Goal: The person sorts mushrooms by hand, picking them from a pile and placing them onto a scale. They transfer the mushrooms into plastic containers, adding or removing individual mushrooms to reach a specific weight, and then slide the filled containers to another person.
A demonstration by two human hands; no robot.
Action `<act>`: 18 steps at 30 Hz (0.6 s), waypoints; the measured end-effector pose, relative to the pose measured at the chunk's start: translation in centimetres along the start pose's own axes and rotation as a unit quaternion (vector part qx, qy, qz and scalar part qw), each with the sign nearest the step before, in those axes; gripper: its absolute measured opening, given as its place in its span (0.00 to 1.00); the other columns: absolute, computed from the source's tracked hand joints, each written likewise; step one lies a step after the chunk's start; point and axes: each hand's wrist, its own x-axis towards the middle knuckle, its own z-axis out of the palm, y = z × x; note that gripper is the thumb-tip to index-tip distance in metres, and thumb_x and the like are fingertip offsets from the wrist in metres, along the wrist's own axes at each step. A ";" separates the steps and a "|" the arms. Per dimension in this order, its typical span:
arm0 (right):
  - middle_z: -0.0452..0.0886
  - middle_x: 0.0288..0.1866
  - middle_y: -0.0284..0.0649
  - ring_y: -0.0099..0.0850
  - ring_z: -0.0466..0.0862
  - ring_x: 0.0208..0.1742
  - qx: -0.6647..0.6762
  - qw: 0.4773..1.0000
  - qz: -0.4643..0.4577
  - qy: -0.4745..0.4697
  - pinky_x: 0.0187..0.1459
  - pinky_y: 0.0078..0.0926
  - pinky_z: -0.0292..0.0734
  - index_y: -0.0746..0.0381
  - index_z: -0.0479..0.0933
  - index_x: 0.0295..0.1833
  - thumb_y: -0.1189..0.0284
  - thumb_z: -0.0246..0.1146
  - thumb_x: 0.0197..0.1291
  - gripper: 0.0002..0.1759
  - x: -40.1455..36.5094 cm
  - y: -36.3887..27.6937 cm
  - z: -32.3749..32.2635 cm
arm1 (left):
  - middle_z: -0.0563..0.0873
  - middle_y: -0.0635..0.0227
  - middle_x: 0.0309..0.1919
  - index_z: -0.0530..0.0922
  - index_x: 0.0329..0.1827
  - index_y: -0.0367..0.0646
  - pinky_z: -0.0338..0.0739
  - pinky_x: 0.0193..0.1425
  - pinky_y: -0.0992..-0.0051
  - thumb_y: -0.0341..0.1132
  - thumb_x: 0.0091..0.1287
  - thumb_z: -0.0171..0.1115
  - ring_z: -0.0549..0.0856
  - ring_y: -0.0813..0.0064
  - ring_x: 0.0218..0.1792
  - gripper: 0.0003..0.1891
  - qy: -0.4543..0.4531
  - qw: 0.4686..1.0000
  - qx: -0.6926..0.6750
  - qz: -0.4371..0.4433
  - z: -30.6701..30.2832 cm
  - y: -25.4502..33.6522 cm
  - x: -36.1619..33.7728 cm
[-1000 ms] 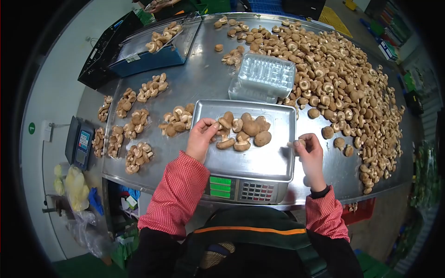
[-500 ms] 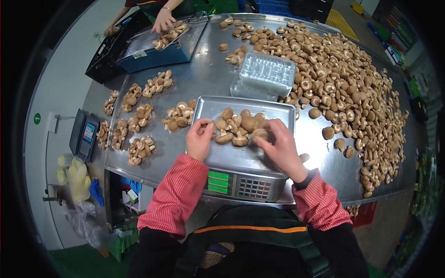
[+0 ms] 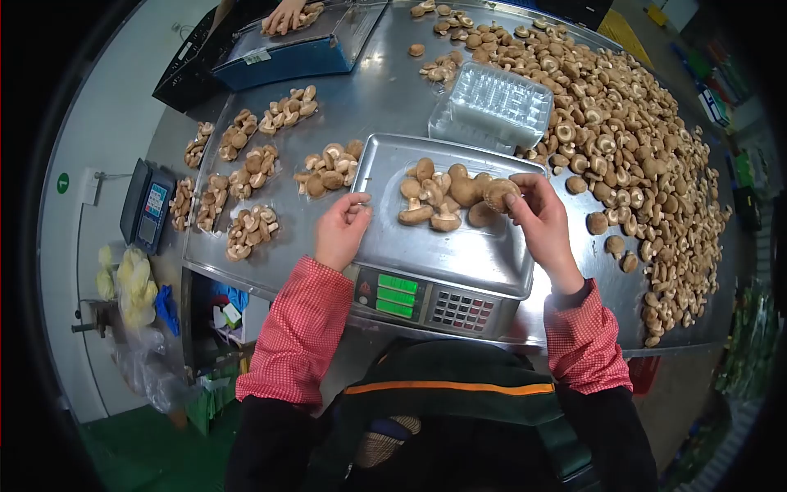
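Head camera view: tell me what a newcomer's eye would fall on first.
Probably the great heap of loose mushrooms spread over the right side of the steel table. Next, the glowing green display on the front of the scale. Then the right hand holding one mushroom over the metal pan.

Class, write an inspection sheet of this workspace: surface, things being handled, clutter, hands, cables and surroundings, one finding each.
Surface: metal table, with some shiny glare.
Things handled: several mushrooms lie on the tray of a scale with a lit green display.
Clutter: clear plastic containers beyond the tray; large mushroom heap at right; small mushroom groups at left.
Hands: right hand holds one mushroom; left hand is at the tray's left edge, nothing seen held.
Cables: thin dark line on the left wall, possibly a cord.
Surroundings: another person's hand at a blue-sided box.
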 end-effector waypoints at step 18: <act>0.77 0.42 0.47 0.44 0.81 0.38 -0.448 0.861 -0.237 -0.045 0.39 0.39 0.78 0.64 0.77 0.59 0.79 0.61 0.56 0.22 0.6 -0.6 6.0 | 0.87 0.63 0.29 0.80 0.52 0.40 0.81 0.41 0.69 0.32 0.62 0.63 0.88 0.67 0.33 0.15 -0.132 0.975 0.149 -0.098 3.3 0.7 1.7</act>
